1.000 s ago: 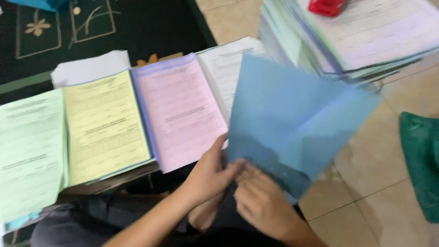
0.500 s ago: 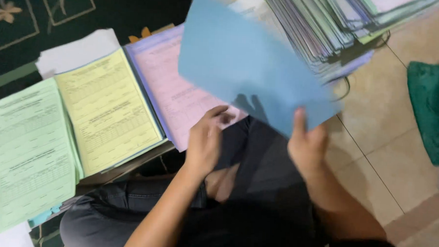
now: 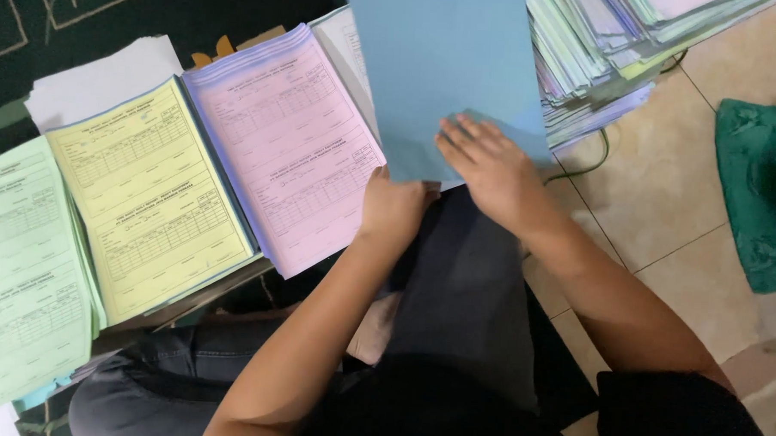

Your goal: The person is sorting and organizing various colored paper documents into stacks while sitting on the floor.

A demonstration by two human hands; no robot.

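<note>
Both hands on blue sheet (image 3: 449, 70): left hand (image 3: 394, 211) pinches near edge, right hand (image 3: 484, 161) flat on it. Pink stack (image 3: 279, 137), yellow stack (image 3: 148, 192), green stack (image 3: 21, 265) laid out left; blue not placed.

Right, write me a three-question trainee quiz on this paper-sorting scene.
1. True or false: the right hand lies flat on the blue sheet.
2. Which form stack sits directly beside the left hand: A) green form stack, B) yellow form stack, C) pink form stack?
3. What lies on the tiled floor at far right?

Key: 1 true; 2 C; 3 a green cloth.
</note>
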